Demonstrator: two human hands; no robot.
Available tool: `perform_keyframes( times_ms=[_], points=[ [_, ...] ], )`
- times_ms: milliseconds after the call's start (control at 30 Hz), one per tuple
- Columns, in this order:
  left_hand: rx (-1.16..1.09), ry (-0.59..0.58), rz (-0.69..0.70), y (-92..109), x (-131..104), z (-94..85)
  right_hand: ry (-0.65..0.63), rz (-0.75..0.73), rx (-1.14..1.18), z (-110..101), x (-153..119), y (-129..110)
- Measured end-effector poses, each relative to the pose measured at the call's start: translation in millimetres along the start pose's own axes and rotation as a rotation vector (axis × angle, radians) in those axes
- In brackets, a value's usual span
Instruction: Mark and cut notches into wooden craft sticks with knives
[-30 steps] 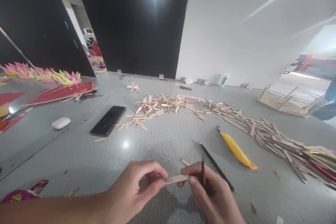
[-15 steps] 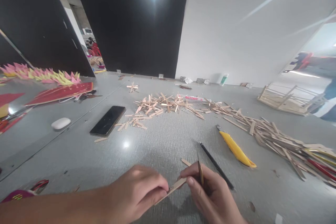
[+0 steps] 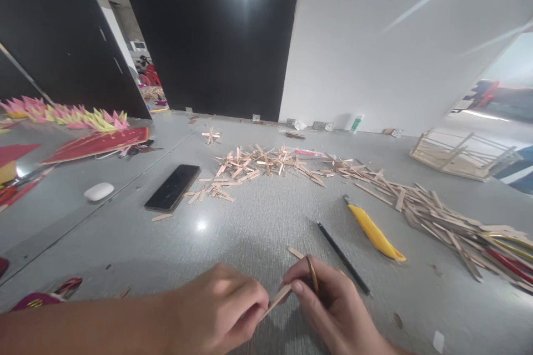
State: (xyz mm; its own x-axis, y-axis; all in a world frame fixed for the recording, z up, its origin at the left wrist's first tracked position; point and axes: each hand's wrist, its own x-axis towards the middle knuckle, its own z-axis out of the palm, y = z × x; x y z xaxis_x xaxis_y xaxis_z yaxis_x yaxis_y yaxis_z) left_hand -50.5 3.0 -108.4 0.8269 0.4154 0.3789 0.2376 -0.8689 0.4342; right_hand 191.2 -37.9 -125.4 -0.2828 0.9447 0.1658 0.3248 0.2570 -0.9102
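A flat wooden craft stick (image 3: pixel 276 300) stretches between my two hands, tilted up to the right above the grey table. My left hand (image 3: pixel 227 306) pinches its lower end, with the fingertips partly hidden. My right hand (image 3: pixel 328 306) has its thumb and fingers closed on the upper end. A thin, brownish, curved piece (image 3: pixel 312 274) also pokes out of the right hand; its kind is unclear. Just behind that hand, another craft stick (image 3: pixel 296 253) lies on the table. To the right are a black pencil-like stick (image 3: pixel 343 257) and a yellow utility knife (image 3: pixel 375 231).
Short cut sticks (image 3: pixel 239 166) lie scattered mid-table, and a long pile of sticks (image 3: pixel 428 211) spreads right, with scissors (image 3: pixel 508 255) on it. A phone (image 3: pixel 172 187) and a white case (image 3: pixel 99 192) sit left. A stick-built frame (image 3: pixel 462 158) stands far right; boards (image 3: pixel 212 47) rise behind.
My left hand has slid a little up and right along the stick, so less of it shows between my hands. The brownish piece in my right hand has tipped left.
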Motion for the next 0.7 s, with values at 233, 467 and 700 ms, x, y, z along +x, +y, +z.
perform_keyframes(
  times_ms=[233,467,700],
  points=[
    [-0.058,-0.070,-0.080,4,-2,0.2,-0.039,-0.010,-0.050,0,1,-5],
    [-0.234,-0.209,-0.308,8,5,-6.7,-0.016,-0.030,-0.073,-1,-2,-6],
    [-0.537,-0.192,-0.573,9,11,-7.3,0.078,0.117,0.109,4,3,4]
  ],
)
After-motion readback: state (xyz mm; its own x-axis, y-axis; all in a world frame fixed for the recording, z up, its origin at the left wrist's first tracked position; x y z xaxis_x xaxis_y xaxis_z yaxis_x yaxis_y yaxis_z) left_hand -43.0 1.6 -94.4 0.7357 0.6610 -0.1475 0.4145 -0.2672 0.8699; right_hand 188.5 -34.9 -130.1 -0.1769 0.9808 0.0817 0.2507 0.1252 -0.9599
